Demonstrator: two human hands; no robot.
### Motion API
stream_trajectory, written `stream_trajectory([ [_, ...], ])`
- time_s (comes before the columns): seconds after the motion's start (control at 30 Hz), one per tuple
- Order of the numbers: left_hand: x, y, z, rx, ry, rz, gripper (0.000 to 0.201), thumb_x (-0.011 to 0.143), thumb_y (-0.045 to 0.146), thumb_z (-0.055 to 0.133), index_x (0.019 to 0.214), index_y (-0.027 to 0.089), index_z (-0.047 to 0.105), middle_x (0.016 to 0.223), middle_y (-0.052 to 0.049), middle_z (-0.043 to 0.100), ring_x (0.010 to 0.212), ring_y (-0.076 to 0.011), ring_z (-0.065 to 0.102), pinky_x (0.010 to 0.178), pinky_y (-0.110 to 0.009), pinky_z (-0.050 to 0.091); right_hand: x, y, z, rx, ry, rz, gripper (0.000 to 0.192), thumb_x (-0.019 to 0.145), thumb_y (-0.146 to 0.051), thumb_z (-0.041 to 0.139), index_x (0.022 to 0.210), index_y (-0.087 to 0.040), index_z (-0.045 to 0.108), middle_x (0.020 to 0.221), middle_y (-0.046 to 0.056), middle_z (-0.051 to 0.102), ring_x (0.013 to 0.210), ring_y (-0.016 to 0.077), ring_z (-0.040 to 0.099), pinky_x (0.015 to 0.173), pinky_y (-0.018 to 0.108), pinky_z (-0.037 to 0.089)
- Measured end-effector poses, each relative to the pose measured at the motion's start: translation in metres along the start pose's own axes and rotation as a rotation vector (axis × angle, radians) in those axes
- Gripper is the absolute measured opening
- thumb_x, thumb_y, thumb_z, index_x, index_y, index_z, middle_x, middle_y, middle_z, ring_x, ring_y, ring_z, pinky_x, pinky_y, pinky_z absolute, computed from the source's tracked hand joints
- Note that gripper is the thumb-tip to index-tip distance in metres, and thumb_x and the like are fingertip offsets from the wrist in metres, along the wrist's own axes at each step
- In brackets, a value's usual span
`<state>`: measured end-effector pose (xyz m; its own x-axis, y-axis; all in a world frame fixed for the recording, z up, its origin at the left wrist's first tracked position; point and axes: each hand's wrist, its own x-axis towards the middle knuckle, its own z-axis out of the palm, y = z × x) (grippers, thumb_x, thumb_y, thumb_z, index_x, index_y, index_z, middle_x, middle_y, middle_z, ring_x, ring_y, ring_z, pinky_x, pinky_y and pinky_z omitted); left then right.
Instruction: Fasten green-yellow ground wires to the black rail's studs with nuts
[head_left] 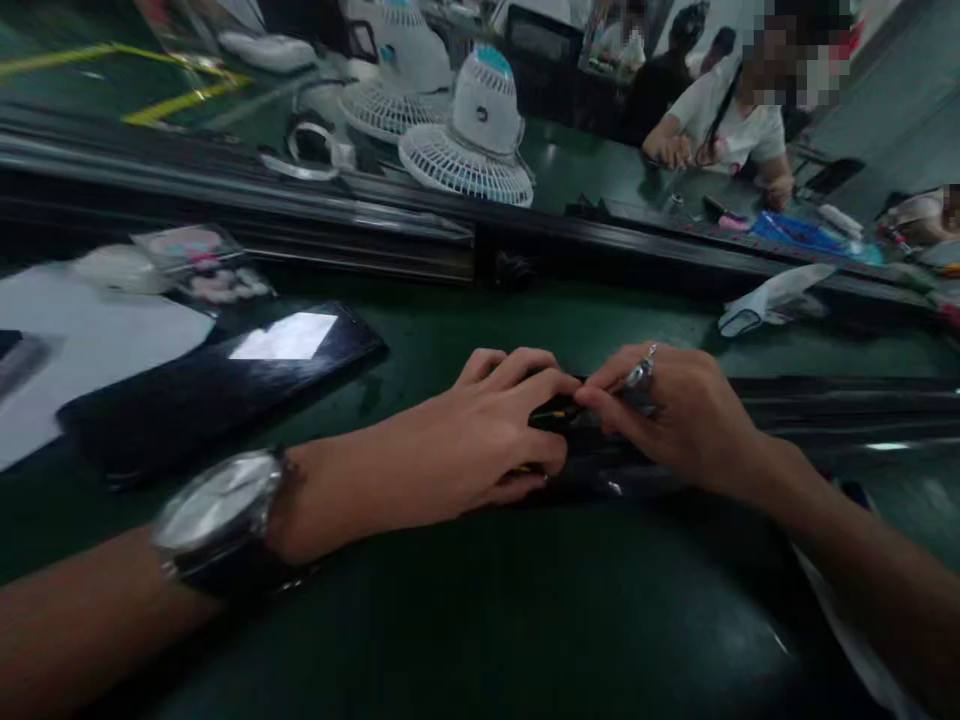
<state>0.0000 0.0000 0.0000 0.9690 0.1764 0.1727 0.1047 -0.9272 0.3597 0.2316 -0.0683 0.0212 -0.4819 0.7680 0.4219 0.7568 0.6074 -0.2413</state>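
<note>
A long glossy black strip (660, 470) lies across the green table in front of me. My left hand (502, 430), with a watch (221, 500) on its wrist, is curled over the strip's left end and grips a dark piece there. Small yellow marks show between its fingers. My right hand (667, 410) is closed in a pinch, its thumb and index tips touching the left index fingertip. What it pinches is too small and dark to make out. A silver ring (641, 374) sits on a right-hand finger.
A shiny black panel (225, 390) lies on the left, beside white paper (90, 340) and a plastic packet (206, 262). Beyond a dark raised rail (600, 240) stand two white fans (484, 120). A clear plastic bag (776, 300) lies back right. Another person (742, 110) sits across.
</note>
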Motion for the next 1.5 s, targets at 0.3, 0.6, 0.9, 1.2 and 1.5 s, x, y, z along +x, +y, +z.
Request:
stream_trajectory([
  [0.3, -0.004, -0.006, -0.004, -0.106, 0.034, -0.008, 0.012, 0.09, 0.028, 0.072, 0.102, 0.032, 0.073, 0.155, -0.003, 0.04, 0.146, -0.0329, 0.03, 0.114, -0.056, 0.03, -0.001, 0.004, -0.021, 0.103, -0.01, 0.099, 0.011, 0.098, -0.025, 0.066, 0.088, -0.022, 0.068, 0.073, -0.003, 0.072, 0.065, 0.0124, 0.066, 0.063, 0.026, 0.045],
  [0.6, -0.003, -0.005, 0.003, 0.034, 0.084, 0.031, 0.01, 0.089, 0.032, 0.076, 0.097, 0.028, 0.071, 0.146, -0.005, 0.05, 0.143, -0.0328, 0.036, 0.11, -0.052, 0.03, 0.001, -0.002, -0.008, 0.074, 0.043, 0.179, 0.022, 0.097, -0.026, 0.067, 0.077, -0.018, 0.07, 0.065, -0.004, 0.071, 0.057, 0.0096, 0.065, 0.056, 0.023, 0.041],
  [0.9, -0.002, -0.003, 0.006, 0.036, 0.091, 0.019, 0.004, 0.092, 0.03, 0.071, 0.095, 0.026, 0.072, 0.14, -0.005, 0.054, 0.142, -0.0321, 0.035, 0.11, -0.05, 0.03, 0.001, -0.001, -0.003, 0.018, -0.02, 0.123, 0.027, 0.1, -0.03, 0.062, 0.077, -0.017, 0.07, 0.069, 0.001, 0.072, 0.061, 0.0157, 0.065, 0.061, 0.029, 0.042],
  [1.2, -0.002, -0.001, -0.007, -0.092, 0.028, -0.007, 0.017, 0.088, 0.027, 0.075, 0.104, 0.033, 0.073, 0.152, -0.002, 0.045, 0.144, -0.032, 0.034, 0.112, -0.052, 0.031, -0.002, 0.005, -0.024, 0.064, -0.1, 0.05, 0.007, 0.097, -0.025, 0.065, 0.095, -0.021, 0.07, 0.079, 0.001, 0.074, 0.07, 0.016, 0.067, 0.067, 0.03, 0.046],
  [1.5, -0.002, -0.004, 0.006, 0.03, 0.114, 0.024, 0.011, 0.089, 0.033, 0.076, 0.097, 0.027, 0.072, 0.142, -0.005, 0.053, 0.14, -0.0316, 0.039, 0.11, -0.049, 0.031, 0.0, -0.004, -0.01, 0.034, 0.037, 0.137, 0.021, 0.096, -0.025, 0.068, 0.077, -0.019, 0.07, 0.067, -0.005, 0.073, 0.054, 0.009, 0.065, 0.055, 0.024, 0.041],
])
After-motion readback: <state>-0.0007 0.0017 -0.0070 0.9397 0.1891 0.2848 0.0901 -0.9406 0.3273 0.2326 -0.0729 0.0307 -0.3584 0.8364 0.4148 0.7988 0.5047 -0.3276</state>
